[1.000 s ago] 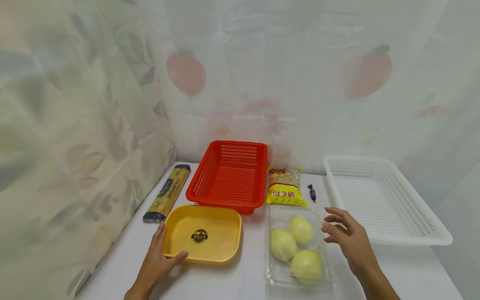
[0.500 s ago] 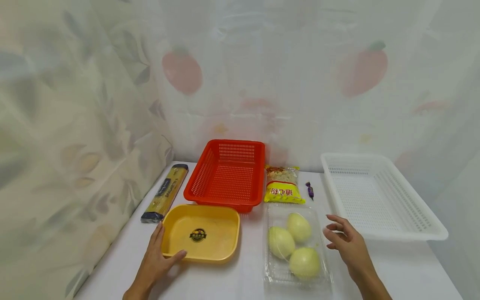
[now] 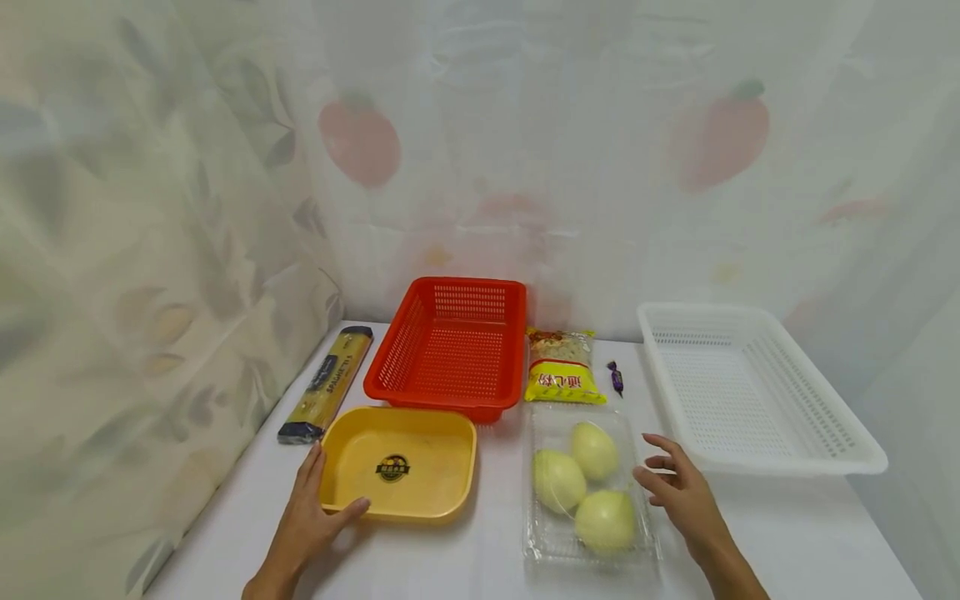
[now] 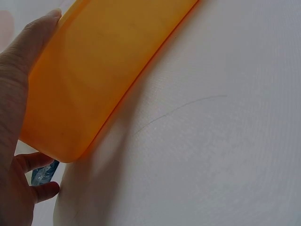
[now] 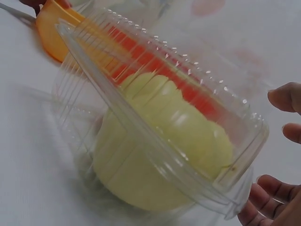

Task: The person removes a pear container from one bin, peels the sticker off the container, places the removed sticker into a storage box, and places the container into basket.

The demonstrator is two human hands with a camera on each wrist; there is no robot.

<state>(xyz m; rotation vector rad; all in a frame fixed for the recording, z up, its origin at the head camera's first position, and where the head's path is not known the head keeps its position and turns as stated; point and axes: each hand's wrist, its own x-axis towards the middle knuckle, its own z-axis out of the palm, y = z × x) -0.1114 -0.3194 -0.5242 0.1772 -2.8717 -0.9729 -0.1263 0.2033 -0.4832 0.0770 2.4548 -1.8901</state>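
Note:
In the head view my left hand [image 3: 303,529] lies against the near left corner of a yellow plastic tray [image 3: 442,487]. The thumb stretches along the near rim, the other fingers along the left side. The wrist view shows the thumb [image 4: 44,26] straight against the tray's outer wall [image 4: 108,56]. My right hand [image 3: 690,504] is beside the right edge of a clear plastic clamshell box [image 3: 543,542], fingers relaxed and slightly bent. Three pale yellow-green round fruits [image 3: 606,521] sit inside it. In the right wrist view the lower fingers [image 5: 265,202] are at the box's corner; contact is unclear.
A red basket [image 3: 465,367] stands behind the tray, with a spaghetti pack [image 3: 330,383] to its left. A yellow-labelled pasta bag [image 3: 564,371] and a purple-wrapped candy [image 3: 616,379] lie behind the box. A white basket [image 3: 750,400] stands at the right. Curtains hang behind and to the left.
My right hand has drifted slightly toward me along the box's right edge. My left hand keeps its place on the tray. The whole head view has shifted a little.

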